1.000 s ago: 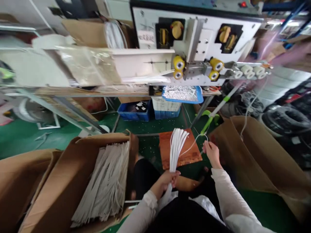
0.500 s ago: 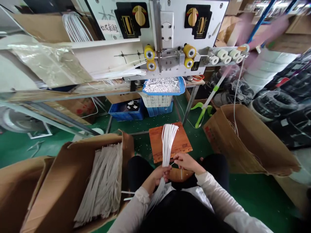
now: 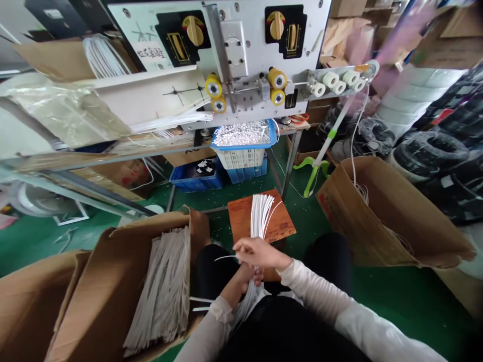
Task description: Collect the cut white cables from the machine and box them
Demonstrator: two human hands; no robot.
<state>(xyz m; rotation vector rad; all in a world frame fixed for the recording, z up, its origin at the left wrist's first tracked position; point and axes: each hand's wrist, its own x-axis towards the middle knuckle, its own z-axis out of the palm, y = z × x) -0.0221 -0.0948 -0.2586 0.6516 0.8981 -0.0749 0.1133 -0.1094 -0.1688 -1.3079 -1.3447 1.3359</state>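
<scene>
My left hand (image 3: 249,276) is closed round a bundle of white cut tubes (image 3: 259,217) that stands upright over my lap, its top fanning above a small wooden stool (image 3: 278,226). My right hand (image 3: 256,250) crosses in front of the bundle, just above the left hand, and pinches a thin white tie (image 3: 225,257) whose loose end sticks out to the left. The lower ends of the bundle hang past my left wrist.
An open cardboard box (image 3: 113,281) full of white tube bundles stands at my left. Another open cardboard box (image 3: 388,211) stands at the right, a white cord rising from it. Ahead are a cutting machine (image 3: 241,60) with yellow rollers, a blue tray (image 3: 244,136) of small white pieces and blue crates.
My right hand came in from the right with the tie and moved across the front of the bundle to its left side. The left hand kept its grip on the bundle.
</scene>
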